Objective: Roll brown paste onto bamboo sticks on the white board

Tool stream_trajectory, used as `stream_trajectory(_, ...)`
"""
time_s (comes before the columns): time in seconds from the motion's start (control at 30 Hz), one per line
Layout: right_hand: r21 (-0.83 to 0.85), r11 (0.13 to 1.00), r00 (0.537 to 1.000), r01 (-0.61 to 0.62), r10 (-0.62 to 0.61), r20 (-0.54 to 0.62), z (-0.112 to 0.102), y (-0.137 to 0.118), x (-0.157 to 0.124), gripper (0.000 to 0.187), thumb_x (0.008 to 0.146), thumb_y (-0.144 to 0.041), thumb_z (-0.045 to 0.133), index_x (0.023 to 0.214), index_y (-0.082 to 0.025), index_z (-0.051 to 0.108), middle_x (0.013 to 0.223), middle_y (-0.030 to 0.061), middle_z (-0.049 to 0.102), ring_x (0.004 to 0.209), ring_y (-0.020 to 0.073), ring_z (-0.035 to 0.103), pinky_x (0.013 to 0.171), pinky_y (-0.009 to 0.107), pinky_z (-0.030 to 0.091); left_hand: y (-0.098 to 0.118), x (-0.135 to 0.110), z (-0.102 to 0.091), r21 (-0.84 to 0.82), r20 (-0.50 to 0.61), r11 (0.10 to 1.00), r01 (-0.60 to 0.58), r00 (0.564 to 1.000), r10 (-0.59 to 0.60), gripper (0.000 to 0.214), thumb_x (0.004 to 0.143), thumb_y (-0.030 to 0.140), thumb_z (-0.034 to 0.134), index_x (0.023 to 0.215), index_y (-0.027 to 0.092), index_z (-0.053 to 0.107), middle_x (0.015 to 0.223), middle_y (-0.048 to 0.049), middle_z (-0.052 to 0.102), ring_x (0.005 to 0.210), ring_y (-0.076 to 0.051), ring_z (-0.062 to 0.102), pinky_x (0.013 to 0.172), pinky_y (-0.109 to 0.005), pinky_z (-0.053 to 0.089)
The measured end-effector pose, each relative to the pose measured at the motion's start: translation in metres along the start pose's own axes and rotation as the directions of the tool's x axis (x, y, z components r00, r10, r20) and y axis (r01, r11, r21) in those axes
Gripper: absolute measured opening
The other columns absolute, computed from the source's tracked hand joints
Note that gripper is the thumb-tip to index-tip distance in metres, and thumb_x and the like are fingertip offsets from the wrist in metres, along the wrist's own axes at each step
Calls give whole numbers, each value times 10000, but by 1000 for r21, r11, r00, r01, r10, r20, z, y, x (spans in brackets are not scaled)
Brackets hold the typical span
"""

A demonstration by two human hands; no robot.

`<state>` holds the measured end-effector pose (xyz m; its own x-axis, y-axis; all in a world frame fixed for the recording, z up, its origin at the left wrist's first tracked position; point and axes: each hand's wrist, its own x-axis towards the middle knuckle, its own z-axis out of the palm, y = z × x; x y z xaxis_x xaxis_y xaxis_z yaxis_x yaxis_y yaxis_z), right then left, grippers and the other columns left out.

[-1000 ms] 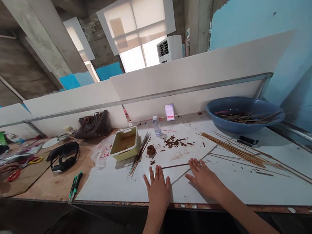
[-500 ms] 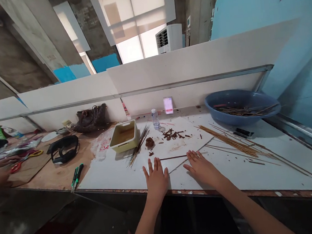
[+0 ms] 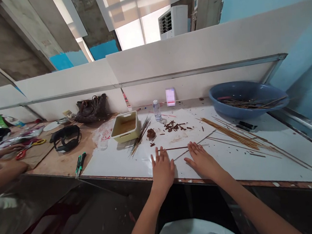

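Observation:
My left hand (image 3: 163, 169) lies flat and open on the white tabletop (image 3: 121, 160) near the front edge, holding nothing. My right hand (image 3: 203, 161) rests flat and open beside it, fingers spread. Just beyond the fingertips of both hands lies a thin brown-coated stick (image 3: 175, 148). Further back are a brown lump of paste (image 3: 151, 133), scattered brown bits (image 3: 175, 126) and a dark bundle of sticks (image 3: 140, 136) next to a yellow tray (image 3: 125, 126).
A row of bare bamboo sticks (image 3: 232, 134) lies to the right, below a blue basin (image 3: 246, 97) holding more sticks. A small bottle (image 3: 157, 110) and a phone (image 3: 170, 97) stand at the back. At left: green-handled tools (image 3: 78, 164), a black headset (image 3: 65, 137), another person's hands (image 3: 3, 164).
The view has tilted down and shifted right. Both of my hands stay flat on the table in the same spot. The other person's hands at left have come further into view.

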<state>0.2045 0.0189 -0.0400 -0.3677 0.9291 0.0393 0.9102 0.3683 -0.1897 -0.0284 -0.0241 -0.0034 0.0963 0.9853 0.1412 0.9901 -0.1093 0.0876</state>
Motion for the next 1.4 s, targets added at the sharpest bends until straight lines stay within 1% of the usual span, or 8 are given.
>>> stream_trajectory(0.1, -25, 1000, 999, 6, -5, 38, -18, 0, 19, 829, 1165, -593, 243, 1753, -18, 339, 1806, 271, 317, 1716, 355, 271, 1399, 576, 221, 14, 33, -1, -43, 59, 996, -77, 995, 80, 617, 1172, 366, 363, 1729, 109, 427, 1822, -156, 357, 1738, -296, 239, 1408, -535, 275)
stream_trajectory(0.2, -48, 999, 998, 21, -18, 66, -29, 0, 32, 746, 1177, -498, 272, 1746, -25, 364, 1806, 274, 318, 1715, 355, 273, 1396, 583, 216, 21, 54, 0, -56, 118, 996, -71, 990, 77, 612, 1174, 362, 342, 1719, 102, 442, 1795, -157, 407, 1715, -289, 313, 1415, -547, 247)
stream_trajectory(0.43, -28, 997, 997, 72, -72, 24, -8, 9, 8, 827, 1168, -598, 224, 1757, -30, 338, 1807, 260, 318, 1711, 343, 296, 1391, 584, 256, 13, 18, 15, -86, 52, 994, -65, 996, 70, 633, 1159, 370, 318, 1753, 164, 393, 1806, -97, 394, 1706, -280, 340, 1434, -619, 142)
stream_trajectory(0.67, -62, 997, 999, 40, -39, 21, -22, 9, 31, 778, 1177, -530, 246, 1743, -9, 359, 1800, 261, 333, 1712, 335, 291, 1401, 558, 231, 9, 50, 6, -87, 107, 996, -20, 994, 30, 624, 1155, 330, 293, 1727, 124, 434, 1784, -134, 429, 1704, -283, 345, 1430, -618, 121)
stream_trajectory(0.87, -41, 997, 998, 63, -63, -13, -7, 9, 7, 828, 1164, -603, 253, 1764, -37, 321, 1810, 241, 319, 1705, 341, 312, 1403, 571, 241, 8, 24, 15, -95, 72, 995, -31, 997, 38, 632, 1155, 333, 333, 1729, 81, 413, 1799, -156, 390, 1707, -295, 335, 1414, -559, 238)
stream_trajectory(1.13, -58, 998, 1000, 11, -13, -29, -13, 6, 25, 824, 1162, -578, 257, 1764, -17, 301, 1803, 253, 327, 1719, 363, 265, 1403, 591, 214, 10, 46, -2, -54, 154, 999, -2, 988, 10, 624, 1162, 341, 347, 1715, 65, 432, 1785, -170, 411, 1706, -295, 336, 1425, -578, 200)
stream_trajectory(1.3, -82, 997, 998, -10, 5, -55, -4, 5, 7, 870, 1146, -660, 246, 1755, -49, 356, 1810, 202, 350, 1734, 450, 116, 1393, 685, 155, 7, 20, 6, -39, 100, 999, -18, 995, 22, 625, 1173, 374, 328, 1753, 151, 392, 1819, -96, 357, 1728, -315, 272, 1420, -630, 199)
stream_trajectory(1.4, -92, 996, 999, -10, 7, -33, -13, 2, 15, 835, 1154, -634, 248, 1747, -63, 390, 1798, 206, 380, 1732, 447, 135, 1391, 685, 142, 10, 25, 5, -23, 81, 1000, 11, 997, -9, 619, 1174, 403, 341, 1746, 183, 426, 1816, -81, 368, 1739, -360, 214, 1410, -662, 203)
